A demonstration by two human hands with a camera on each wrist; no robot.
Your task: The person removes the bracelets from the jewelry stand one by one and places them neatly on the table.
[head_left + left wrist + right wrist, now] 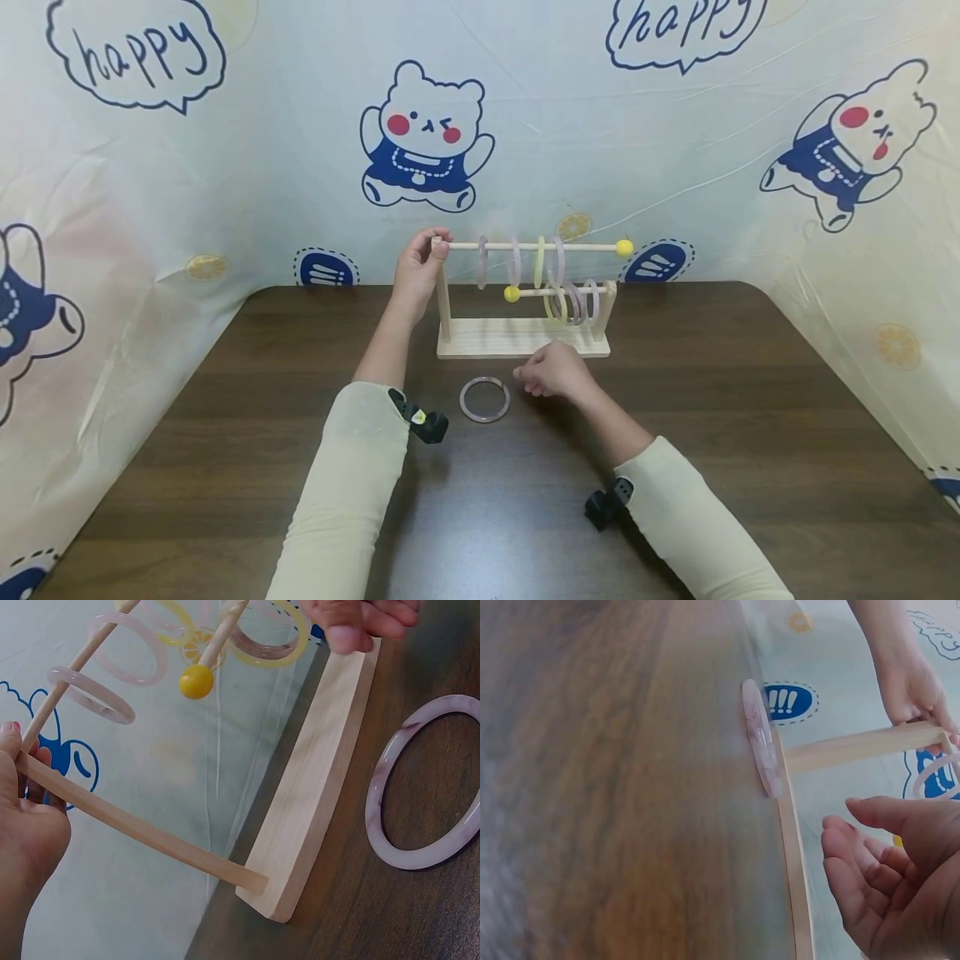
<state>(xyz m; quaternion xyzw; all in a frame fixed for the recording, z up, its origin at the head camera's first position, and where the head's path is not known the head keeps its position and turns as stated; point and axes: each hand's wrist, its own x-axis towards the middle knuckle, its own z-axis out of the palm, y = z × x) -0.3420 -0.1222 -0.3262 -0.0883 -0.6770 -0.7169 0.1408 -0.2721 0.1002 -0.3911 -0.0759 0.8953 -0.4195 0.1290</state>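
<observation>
Only the right wrist view gives us the palm of the right hand (900, 885): grip empty, thumb and fingertips apart. Left hand (417, 273): grip clamped on the stand's (517, 337) post top. One loose bracelet (376, 791), cut off in the left wrist view, lies on the worktop (480, 517) before the stand. We count four upper-bar bracelets (539, 265); lower-bar bracelets (597, 302) overlap, count unclear.

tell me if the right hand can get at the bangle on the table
Likely yes: the right hand looks empty and is close beside the bangle, with nothing visible between them.
</observation>
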